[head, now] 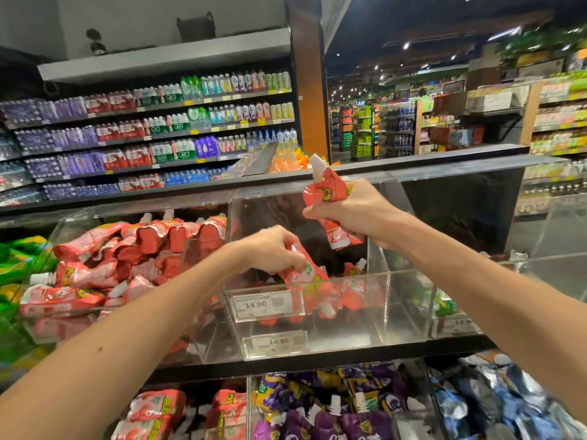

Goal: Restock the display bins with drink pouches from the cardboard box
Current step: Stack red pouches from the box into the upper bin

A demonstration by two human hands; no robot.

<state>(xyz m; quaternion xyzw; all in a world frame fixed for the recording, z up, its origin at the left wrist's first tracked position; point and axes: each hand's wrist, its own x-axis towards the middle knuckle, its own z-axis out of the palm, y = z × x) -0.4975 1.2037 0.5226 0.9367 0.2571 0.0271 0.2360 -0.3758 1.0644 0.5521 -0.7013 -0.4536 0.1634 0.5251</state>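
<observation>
My left hand (274, 249) grips a red drink pouch (309, 276) and holds it inside the clear middle display bin (346, 281), cap end pointing down. Above the same bin, my right hand (347, 211) grips another red pouch (327, 188) with its white cap up; it may be more than one pouch. A few red pouches lie at the bottom of the middle bin. The clear bin to the left (73, 223) is piled with red pouches (133, 262). The cardboard box is out of view.
Price tags reading 14.90 (263, 303) sit on the bin front. Lower bins hold red pouches (165, 411), purple pouches (333, 408) and blue-silver pouches (508, 404). Green packs (19, 258) lie at far left. Bottle shelves (152, 134) stand behind; an aisle opens at right.
</observation>
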